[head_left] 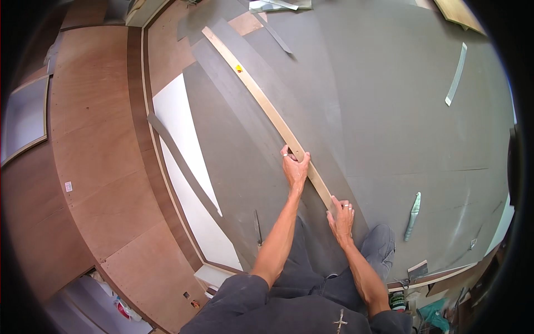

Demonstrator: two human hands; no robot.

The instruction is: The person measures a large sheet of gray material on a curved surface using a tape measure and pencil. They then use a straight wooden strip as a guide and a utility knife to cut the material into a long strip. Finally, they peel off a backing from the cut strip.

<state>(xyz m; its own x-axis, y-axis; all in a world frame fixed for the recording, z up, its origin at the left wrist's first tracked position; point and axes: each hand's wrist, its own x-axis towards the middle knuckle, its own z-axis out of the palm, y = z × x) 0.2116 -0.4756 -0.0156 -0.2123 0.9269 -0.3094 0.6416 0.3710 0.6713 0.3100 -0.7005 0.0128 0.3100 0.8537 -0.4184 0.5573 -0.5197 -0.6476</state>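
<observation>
1. The near end of the long wooden strip (261,100) was covered by the right hand (341,218), and a short stretch of it by the left hand (293,166).
2. The strip's far end, toward 11 o'clock, could not be told from the boards there.
3. A small yellow mark (238,69) on the strip was too small to be identified.
4. The clutter (431,312) at 4 o'clock was cut off by the dark rim.
5. A thin tool (257,227) lying at 9 o'clock from the left forearm was too small to be named.
</observation>
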